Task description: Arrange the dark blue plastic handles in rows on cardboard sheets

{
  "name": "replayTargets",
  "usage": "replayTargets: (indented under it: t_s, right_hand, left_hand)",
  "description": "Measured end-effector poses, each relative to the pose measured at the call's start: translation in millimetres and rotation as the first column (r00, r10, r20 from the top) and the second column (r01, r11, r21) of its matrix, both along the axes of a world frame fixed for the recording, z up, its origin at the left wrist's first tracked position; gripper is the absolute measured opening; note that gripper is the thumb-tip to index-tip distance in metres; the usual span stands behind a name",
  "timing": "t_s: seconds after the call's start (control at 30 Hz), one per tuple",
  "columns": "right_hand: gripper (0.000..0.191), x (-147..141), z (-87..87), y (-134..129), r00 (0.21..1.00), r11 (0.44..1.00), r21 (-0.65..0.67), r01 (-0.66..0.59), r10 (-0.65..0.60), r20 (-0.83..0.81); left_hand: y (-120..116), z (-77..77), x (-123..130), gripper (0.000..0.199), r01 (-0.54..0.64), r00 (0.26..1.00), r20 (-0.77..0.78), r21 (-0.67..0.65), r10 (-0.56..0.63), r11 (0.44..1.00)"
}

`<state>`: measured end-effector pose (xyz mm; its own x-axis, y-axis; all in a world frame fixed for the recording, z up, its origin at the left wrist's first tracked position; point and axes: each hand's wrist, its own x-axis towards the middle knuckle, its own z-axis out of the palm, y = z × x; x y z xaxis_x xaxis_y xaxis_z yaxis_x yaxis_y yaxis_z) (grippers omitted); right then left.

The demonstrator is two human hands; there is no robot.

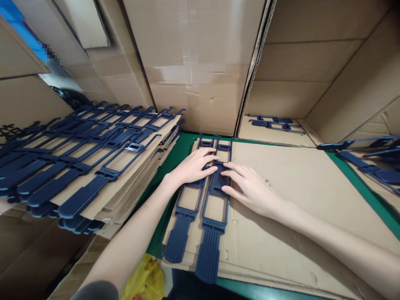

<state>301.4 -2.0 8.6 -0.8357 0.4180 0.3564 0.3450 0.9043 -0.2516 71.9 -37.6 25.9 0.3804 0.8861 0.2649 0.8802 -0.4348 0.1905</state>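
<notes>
Two long dark-blue plastic frames with ribbed paddle ends lie side by side on a cardboard sheet, paddles toward me. My left hand (198, 166) rests over the left frame (178, 237), hiding part of its middle; its fingers stretch toward the right frame (208, 250). From the other side, my right hand (246, 185) reaches in with fingers apart, its fingertips at the right edge of that frame near the ribbed middle piece (218, 177). Neither hand is wrapped round anything.
To the left, a tall stack of cardboard sheets (125, 200) carries several similar frames (83, 196). More frames (275, 123) lie inside an open carton at the back right, others (368, 166) at the right edge. A yellow plastic bag (145, 279) sits below the green table (178, 154).
</notes>
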Motion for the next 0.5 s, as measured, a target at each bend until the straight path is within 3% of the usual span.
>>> replayTargets:
  t_s: [0.5]
  right_hand:
    - [0.035,-0.5,-0.3,-0.6,0.999,1.000,-0.010,-0.030,0.030,-0.018]
  left_hand:
    - [-0.3,0.1,-0.4,0.036,-0.015,1.000,-0.014,-0.027,0.015,1.000]
